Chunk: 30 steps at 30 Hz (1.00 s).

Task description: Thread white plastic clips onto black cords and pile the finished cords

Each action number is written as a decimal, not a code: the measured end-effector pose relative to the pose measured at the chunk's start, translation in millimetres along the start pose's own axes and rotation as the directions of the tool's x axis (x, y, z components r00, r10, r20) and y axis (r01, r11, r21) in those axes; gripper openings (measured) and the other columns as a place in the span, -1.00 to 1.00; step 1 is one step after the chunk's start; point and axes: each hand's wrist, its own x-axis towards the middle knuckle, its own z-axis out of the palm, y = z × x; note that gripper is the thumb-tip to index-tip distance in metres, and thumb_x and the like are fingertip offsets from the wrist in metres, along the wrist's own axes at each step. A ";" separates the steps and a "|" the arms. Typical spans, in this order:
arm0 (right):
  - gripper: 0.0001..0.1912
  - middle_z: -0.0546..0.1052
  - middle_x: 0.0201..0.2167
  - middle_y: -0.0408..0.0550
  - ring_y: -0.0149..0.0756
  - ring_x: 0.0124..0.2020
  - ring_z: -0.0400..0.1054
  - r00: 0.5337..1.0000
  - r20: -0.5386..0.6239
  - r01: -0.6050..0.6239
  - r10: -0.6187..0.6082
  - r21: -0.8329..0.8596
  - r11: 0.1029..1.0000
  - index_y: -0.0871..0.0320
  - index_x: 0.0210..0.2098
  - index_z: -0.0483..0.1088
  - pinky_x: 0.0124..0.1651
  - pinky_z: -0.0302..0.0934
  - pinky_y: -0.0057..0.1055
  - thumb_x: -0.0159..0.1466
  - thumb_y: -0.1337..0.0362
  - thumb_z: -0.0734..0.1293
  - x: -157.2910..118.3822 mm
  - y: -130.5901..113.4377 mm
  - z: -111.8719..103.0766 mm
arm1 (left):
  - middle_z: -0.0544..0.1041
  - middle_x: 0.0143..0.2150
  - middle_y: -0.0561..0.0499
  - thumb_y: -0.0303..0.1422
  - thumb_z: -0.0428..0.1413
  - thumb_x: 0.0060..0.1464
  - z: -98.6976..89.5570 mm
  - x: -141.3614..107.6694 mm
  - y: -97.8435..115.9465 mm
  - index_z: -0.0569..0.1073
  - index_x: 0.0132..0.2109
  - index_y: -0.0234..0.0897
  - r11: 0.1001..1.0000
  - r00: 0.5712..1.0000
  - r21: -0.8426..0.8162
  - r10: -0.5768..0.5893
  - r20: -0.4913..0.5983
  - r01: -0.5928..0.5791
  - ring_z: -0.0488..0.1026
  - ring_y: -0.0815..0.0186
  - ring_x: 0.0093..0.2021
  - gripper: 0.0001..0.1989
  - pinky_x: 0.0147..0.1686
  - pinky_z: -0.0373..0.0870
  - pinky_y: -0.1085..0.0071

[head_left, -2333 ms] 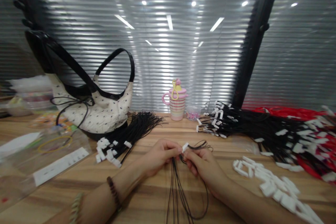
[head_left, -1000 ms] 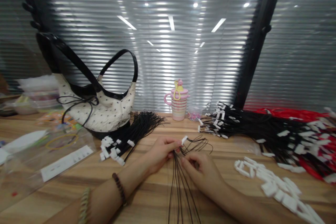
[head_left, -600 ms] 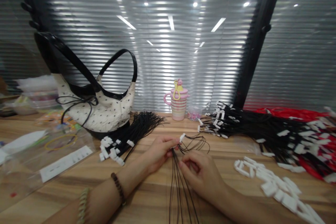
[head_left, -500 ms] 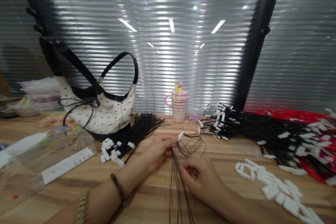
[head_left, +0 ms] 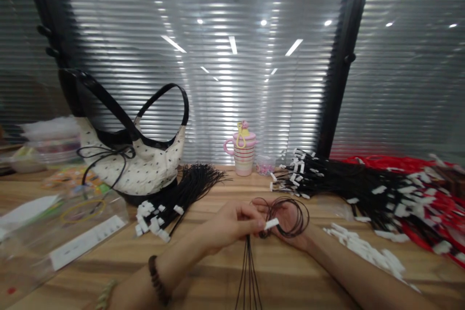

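Left hand point(head_left: 232, 225): thumb and fingers pinched together on a white tab point(head_left: 271, 224) and the thin black cords point(head_left: 248, 252) beside it, above the wooden table point(head_left: 214, 276). Tab's free end points toward the right hand point(head_left: 290, 215). Right hand palm up, fingers apart, curled loops of the cords lying over the palm. Straight strands hang below the left hand. Near the left forearm, a cord bundle point(head_left: 194, 186) with white ends, beside a spotted handbag point(head_left: 145, 169). Pink-lidded cup point(head_left: 244, 157) beyond the hands. To the right: larger cord pile point(head_left: 334, 174), red cords point(head_left: 374, 162) behind, loose white pieces point(head_left: 363, 249) nearer
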 end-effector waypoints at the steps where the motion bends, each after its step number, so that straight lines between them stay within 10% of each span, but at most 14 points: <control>1: -0.68 0.47 -0.31 0.08 -0.27 -0.31 0.36 1.000 -0.002 -0.024 0.024 0.025 0.999 0.29 -0.31 0.41 -0.23 0.22 -0.35 0.08 0.23 0.17 0.4 -2.2 -1.6 | 0.33 -0.58 0.05 -0.20 0.13 -0.12 0.9 0.9 -4.6 0.50 -0.48 -0.36 0.999 1.000 0.047 0.015 0.022 -0.016 0.14 0.50 -0.55 -0.73 -0.57 -0.04 0.55; 5: -0.42 0.47 -0.30 0.19 -0.21 -0.24 0.36 0.992 -0.107 -0.083 0.074 -0.081 0.993 0.36 -0.37 0.43 -0.11 0.17 -0.29 0.17 -0.03 0.04 0.2 -13.8 -1.1 | 0.34 -0.60 0.05 -0.17 0.10 -0.10 -2.2 6.8 -25.0 0.51 -0.49 -0.37 0.974 0.998 0.219 0.042 0.048 -0.052 0.17 0.46 -0.53 -0.69 -0.50 0.04 0.52; 8: -0.44 0.47 -0.33 0.16 -0.22 -0.27 0.35 0.929 -0.323 0.048 -0.183 -0.385 0.922 0.33 -0.42 0.44 -0.15 0.18 -0.34 0.16 -0.03 0.06 -0.6 -25.7 1.9 | 0.34 -0.61 0.06 -0.16 0.10 -0.12 -5.9 10.8 -34.9 0.52 -0.48 -0.37 0.962 0.999 0.273 -0.001 -0.037 0.011 0.13 0.48 -0.56 -0.68 -0.54 0.00 0.52; 11: -0.66 0.46 -0.37 0.03 -0.27 -0.29 0.31 0.681 -0.306 0.171 -0.666 -0.817 0.551 0.25 -0.43 0.41 -0.23 0.16 -0.40 0.11 0.09 0.18 -3.3 -30.8 9.8 | 0.33 -0.63 0.07 -0.17 0.11 -0.15 -5.8 13.8 -37.9 0.51 -0.48 -0.39 0.970 0.983 0.222 -0.063 -0.172 0.101 0.10 0.49 -0.59 -0.69 -0.59 -0.07 0.53; 13: -0.78 0.42 -0.50 -0.06 -0.35 -0.43 0.26 0.615 -0.109 0.121 -0.781 -0.966 0.230 0.24 -0.48 0.37 -0.35 0.12 -0.48 0.07 0.18 0.24 -6.5 -24.4 19.7 | 0.33 -0.65 0.07 -0.19 0.12 -0.16 -4.2 15.3 -38.0 0.49 -0.51 -0.39 0.974 0.966 0.172 -0.103 -0.237 0.146 0.10 0.50 -0.60 -0.71 -0.60 -0.09 0.53; 18: -0.68 0.30 -0.75 -0.14 -0.49 -0.67 0.11 0.918 -0.085 -0.025 -0.387 -0.987 0.157 0.25 -0.70 0.31 -0.62 -0.11 -0.56 0.12 0.25 0.20 -13.4 16.7 41.9 | 0.37 -0.64 0.05 -0.29 0.13 -0.20 -1.5 16.7 -36.6 0.46 -0.57 -0.39 0.992 0.953 -0.020 -0.127 -0.273 0.127 0.17 0.49 -0.59 -0.79 -0.56 -0.01 0.55; 30: -0.86 0.40 -0.66 -0.13 -0.49 -0.63 0.18 0.983 -0.171 -0.127 -0.067 -0.899 0.418 0.24 -0.62 0.30 -0.58 -0.02 -0.60 0.03 0.40 0.18 -17.0 13.4 30.9 | 0.39 -0.60 0.06 -0.25 0.13 -0.17 -10.4 18.6 -40.1 0.49 -0.51 -0.36 0.996 0.917 0.032 -0.062 -0.394 0.082 0.20 0.47 -0.54 -0.78 -0.49 0.05 0.52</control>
